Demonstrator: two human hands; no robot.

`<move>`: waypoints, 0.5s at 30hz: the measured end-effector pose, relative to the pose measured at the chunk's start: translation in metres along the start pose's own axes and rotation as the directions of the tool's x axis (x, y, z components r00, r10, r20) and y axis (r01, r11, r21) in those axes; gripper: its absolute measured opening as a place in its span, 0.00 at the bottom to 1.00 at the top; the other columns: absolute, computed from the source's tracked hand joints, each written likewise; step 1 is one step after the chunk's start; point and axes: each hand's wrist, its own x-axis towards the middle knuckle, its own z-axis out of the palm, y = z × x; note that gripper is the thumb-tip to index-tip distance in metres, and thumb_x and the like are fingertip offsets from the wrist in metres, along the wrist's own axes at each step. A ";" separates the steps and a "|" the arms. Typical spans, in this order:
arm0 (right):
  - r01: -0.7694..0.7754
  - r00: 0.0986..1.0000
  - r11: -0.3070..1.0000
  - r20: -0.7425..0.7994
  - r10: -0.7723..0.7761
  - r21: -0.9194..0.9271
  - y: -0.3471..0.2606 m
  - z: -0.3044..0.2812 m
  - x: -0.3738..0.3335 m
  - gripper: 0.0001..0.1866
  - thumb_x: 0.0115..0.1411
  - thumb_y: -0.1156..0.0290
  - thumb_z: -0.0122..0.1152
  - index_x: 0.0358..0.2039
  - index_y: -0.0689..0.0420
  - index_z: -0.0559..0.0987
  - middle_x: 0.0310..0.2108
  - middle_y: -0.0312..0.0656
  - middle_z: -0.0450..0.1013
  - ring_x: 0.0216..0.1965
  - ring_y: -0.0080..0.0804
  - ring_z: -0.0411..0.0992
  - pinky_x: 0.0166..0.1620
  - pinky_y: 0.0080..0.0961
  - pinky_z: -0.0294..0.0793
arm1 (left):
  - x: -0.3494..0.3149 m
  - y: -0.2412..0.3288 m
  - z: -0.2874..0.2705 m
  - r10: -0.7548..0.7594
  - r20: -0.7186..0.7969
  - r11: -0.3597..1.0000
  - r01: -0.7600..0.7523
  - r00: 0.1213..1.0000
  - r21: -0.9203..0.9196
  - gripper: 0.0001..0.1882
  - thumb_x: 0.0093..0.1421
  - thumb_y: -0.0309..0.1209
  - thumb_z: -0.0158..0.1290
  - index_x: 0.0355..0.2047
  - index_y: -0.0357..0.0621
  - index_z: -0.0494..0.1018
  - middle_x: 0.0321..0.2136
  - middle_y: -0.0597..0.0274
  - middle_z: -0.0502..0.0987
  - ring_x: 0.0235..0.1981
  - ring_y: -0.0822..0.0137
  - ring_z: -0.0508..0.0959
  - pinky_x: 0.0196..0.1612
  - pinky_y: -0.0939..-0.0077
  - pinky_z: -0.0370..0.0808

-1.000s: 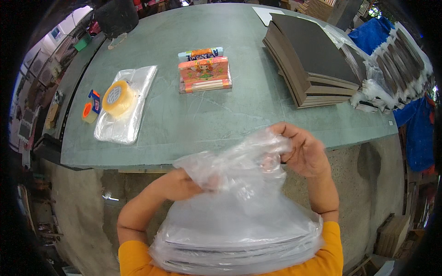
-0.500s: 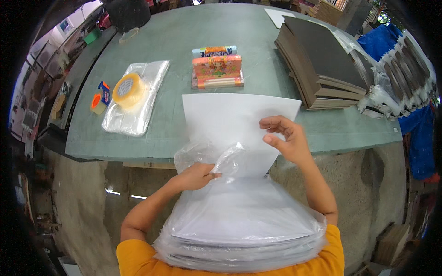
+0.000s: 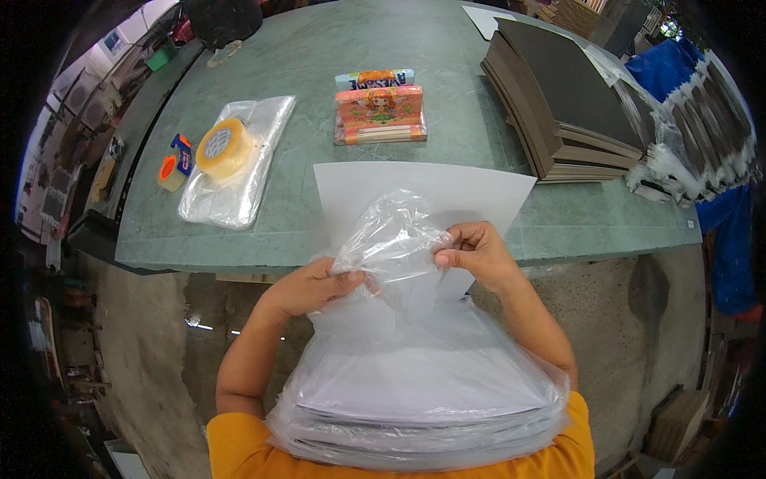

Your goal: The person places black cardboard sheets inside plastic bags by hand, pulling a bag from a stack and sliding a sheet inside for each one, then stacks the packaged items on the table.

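A clear plastic bag [image 3: 391, 243] stands bunched up between my hands, its film crumpled and shiny. My left hand [image 3: 315, 287] is closed on the bag's left side, while my right hand [image 3: 476, 254] pinches the film at its right. Behind the bag a white sheet [image 3: 471, 188] rests at the table's near edge, partly covered by the plastic and my hands. Closer to my body is a thick stack of white sheets in clear plastic [image 3: 415, 375]; whether the bunched film joins its wrapping I cannot tell.
On the green table [image 3: 303, 48] lie several small colourful packs [image 3: 381, 112], a flat pile of clear bags [image 3: 267, 128] under a big tape roll [image 3: 225, 150], and a small tape dispenser [image 3: 174, 165]. Dark grey boards [image 3: 566, 88] are stacked at the right, beside plastic-wrapped bundles [image 3: 702, 128].
My right hand has come left and taken hold of the plastic. The film has been raised and spread in front of the white sheet. My left hand has shifted slightly left and up.
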 end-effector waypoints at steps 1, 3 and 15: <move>0.005 1.000 0.998 -0.020 -0.004 0.059 -0.003 0.004 -0.001 0.12 0.43 0.68 0.64 0.24 0.62 0.74 0.20 0.39 0.71 0.22 0.23 0.69 0.27 0.17 0.69 | 0.000 -0.003 -0.002 -0.017 -0.013 1.000 0.017 1.000 -0.010 0.17 0.57 0.44 0.42 0.31 0.45 0.72 0.15 0.74 0.61 0.17 0.79 0.58 0.21 0.85 0.57; -0.013 1.000 0.996 0.003 0.013 0.086 -0.007 0.005 -0.003 0.09 0.44 0.71 0.64 0.21 0.63 0.74 0.17 0.39 0.71 0.18 0.22 0.68 0.24 0.16 0.69 | 0.001 -0.010 -0.009 -0.015 -0.095 0.997 0.022 0.995 0.070 0.16 0.56 0.42 0.44 0.31 0.43 0.72 0.18 0.73 0.64 0.20 0.79 0.61 0.24 0.84 0.59; -0.030 0.997 0.984 0.074 0.017 0.176 -0.018 0.029 -0.012 0.12 0.49 0.64 0.60 0.19 0.59 0.72 0.16 0.35 0.68 0.19 0.21 0.65 0.24 0.19 0.64 | 0.017 0.033 0.050 0.447 -0.151 0.894 -0.445 0.882 0.050 0.09 0.53 0.31 0.51 0.24 0.38 0.69 0.16 0.69 0.68 0.16 0.78 0.65 0.20 0.82 0.63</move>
